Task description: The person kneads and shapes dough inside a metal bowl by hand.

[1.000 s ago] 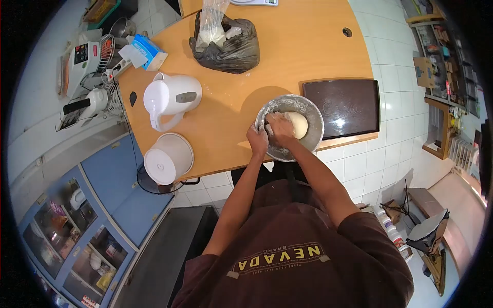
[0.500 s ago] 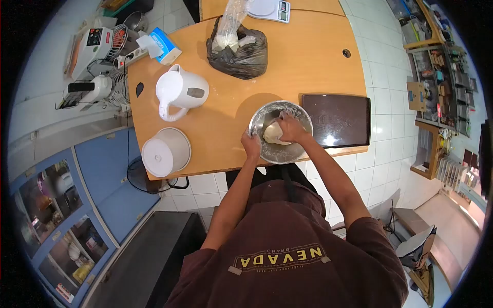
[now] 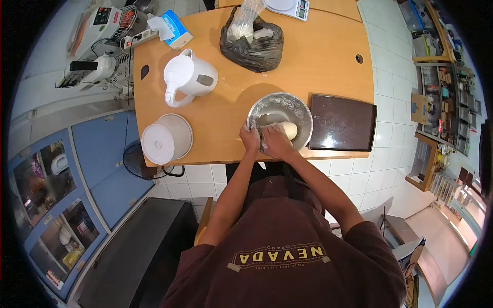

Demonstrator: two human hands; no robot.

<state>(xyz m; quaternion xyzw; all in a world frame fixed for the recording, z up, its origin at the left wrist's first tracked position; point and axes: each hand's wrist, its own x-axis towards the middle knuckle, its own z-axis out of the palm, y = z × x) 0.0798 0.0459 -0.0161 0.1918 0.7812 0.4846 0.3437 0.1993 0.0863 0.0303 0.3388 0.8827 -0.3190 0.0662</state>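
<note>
A round metal mixing bowl (image 3: 304, 114) sits near the table's front edge, its inner wall streaked with flour and dough bits. Inside it lies a smooth pale lump of dough (image 3: 290, 130). My left hand (image 3: 250, 137) is closed on the bowl's left rim. Down in the bowl, my right hand (image 3: 276, 139) presses on the dough with curled fingers and covers part of it; the fingertips are partly hidden.
A dark baking tray (image 3: 343, 123) lies right of the bowl. On the table's left stand a white jug (image 3: 190, 79) and a white lidded tub (image 3: 167, 138). Farther back are a black plastic bag (image 3: 251, 49), a tissue box (image 3: 176, 31) and a kitchen scale (image 3: 287, 7).
My right hand has moved from the bowl's upper right to its lower left, toward my left hand. The dough now shows to the right of that hand. The whole view has shifted slightly.
</note>
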